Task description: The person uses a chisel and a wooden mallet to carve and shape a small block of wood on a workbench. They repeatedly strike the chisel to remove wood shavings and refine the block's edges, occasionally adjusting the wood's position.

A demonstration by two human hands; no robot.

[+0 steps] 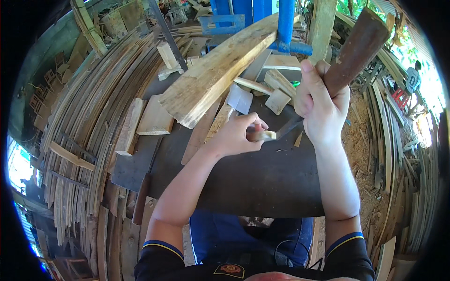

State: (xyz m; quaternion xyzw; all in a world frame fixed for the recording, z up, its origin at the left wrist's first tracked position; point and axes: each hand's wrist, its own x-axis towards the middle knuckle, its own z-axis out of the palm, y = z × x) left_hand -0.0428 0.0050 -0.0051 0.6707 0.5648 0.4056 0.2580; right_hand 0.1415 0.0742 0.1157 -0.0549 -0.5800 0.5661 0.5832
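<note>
My left hand (239, 135) is closed around a small pale piece of wood (262, 136), whose cut end pokes out past the fingers above the dark tabletop (267, 178). Raised to its right, my right hand (323, 105) grips a knife by its thick brown wooden handle (358, 49), the thumb lying along it. The knife's dark blade (290, 126) slants down toward the left hand, its far end at the tip of the small wood piece. Whether the edge is biting into the wood cannot be made out. A small wood sliver (298, 139) lies just under the blade.
A big curved timber (215, 70) slants over the table's far side beside a blue metal post (285, 25). Wood blocks (157, 117) and offcuts (277, 102) lie around it. At left rests another brown-handled tool (141, 199). Stacked wood strips (79, 122) flank the table.
</note>
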